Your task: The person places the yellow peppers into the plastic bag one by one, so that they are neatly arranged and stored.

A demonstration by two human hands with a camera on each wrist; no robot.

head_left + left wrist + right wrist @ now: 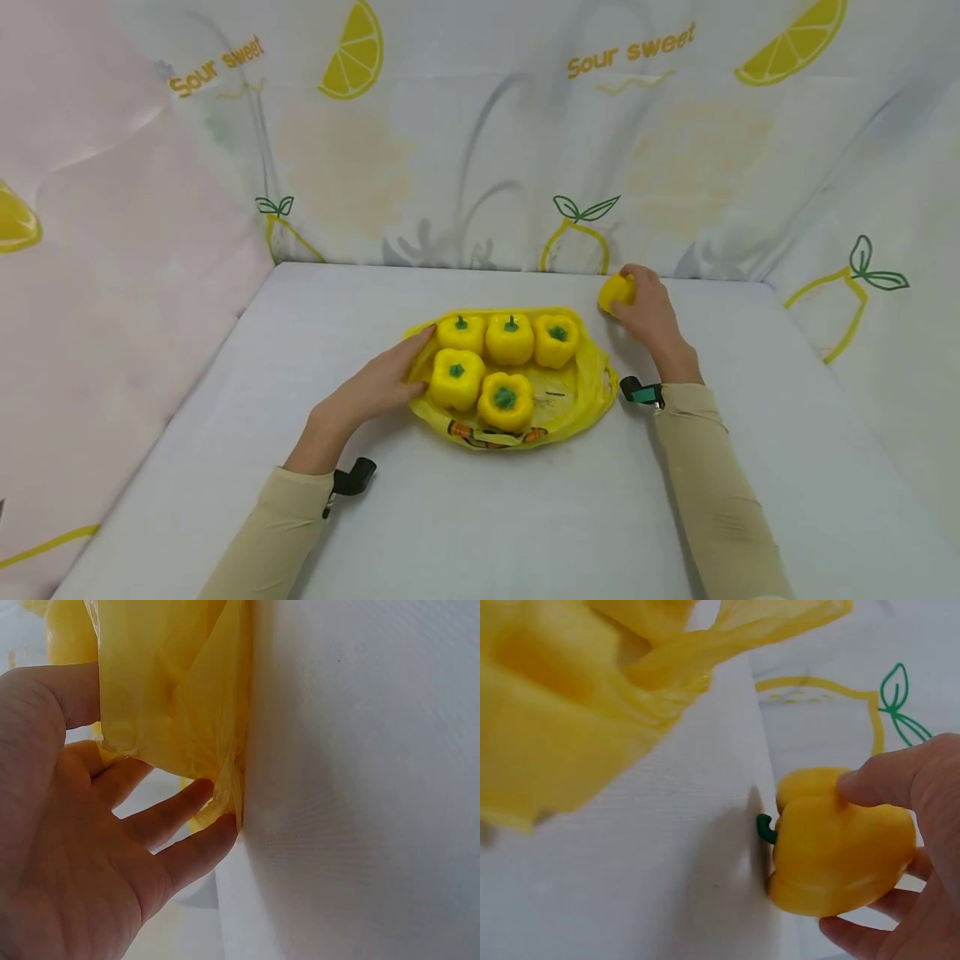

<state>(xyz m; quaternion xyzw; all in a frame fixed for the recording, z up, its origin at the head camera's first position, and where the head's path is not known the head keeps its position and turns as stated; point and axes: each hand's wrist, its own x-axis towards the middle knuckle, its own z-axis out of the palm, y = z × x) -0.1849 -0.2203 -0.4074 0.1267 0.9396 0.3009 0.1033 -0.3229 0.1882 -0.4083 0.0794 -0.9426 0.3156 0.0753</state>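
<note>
A yellow plastic bag [558, 408] lies spread on the table with its mouth facing up. Inside, several yellow bell peppers [509, 340] with green stems sit in two rows, stems mostly upward. My left hand [382, 379] is at the bag's left rim, fingers spread and fairly straight against the plastic; the thumb tip is hidden behind it in the left wrist view. Beyond the bag's far right side, my right hand [651, 312] grips another yellow bell pepper [840, 847] between thumb and fingers, its green stem pointing towards the tabletop.
A white cloth [480, 517] covers the table. Behind it rises a backdrop [480, 133] printed with lemons and lettering, continuing along both sides. The bag's handle loop [611, 383] sticks out to the right, near the right wrist's camera [641, 392].
</note>
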